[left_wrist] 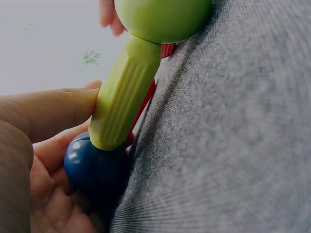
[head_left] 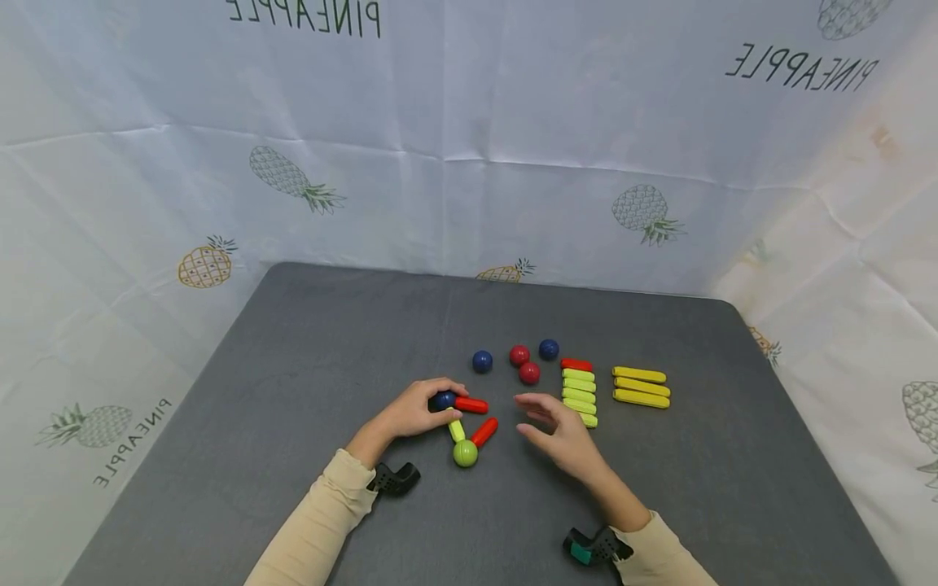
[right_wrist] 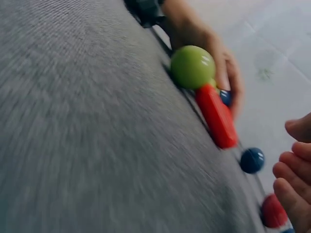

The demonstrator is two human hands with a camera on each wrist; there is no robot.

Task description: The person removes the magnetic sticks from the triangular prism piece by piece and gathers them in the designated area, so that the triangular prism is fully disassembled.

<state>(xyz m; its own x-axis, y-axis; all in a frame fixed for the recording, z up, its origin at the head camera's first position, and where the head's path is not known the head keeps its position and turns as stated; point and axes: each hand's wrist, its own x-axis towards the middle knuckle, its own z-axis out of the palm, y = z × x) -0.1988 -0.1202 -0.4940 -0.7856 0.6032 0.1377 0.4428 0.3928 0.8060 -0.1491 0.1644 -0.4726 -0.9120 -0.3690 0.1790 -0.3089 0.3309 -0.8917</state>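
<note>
My left hand grips a blue ball, its fingers curled behind the ball. In the left wrist view the thumb presses the lime-yellow rod where that rod meets the ball. This rod's other end joins a green ball. One red rod extends right from the blue ball, and a second red rod slants away from the green one, forming an open-sided shape low on the tabletop. To the right of it, my right hand hovers with fingers relaxed and apart, holding nothing.
Behind the hands lie a loose blue ball, another blue ball and two red balls. Right of them is a column of several lime-yellow rods topped by a red rod. Three yellow rods lie farther right on the grey table.
</note>
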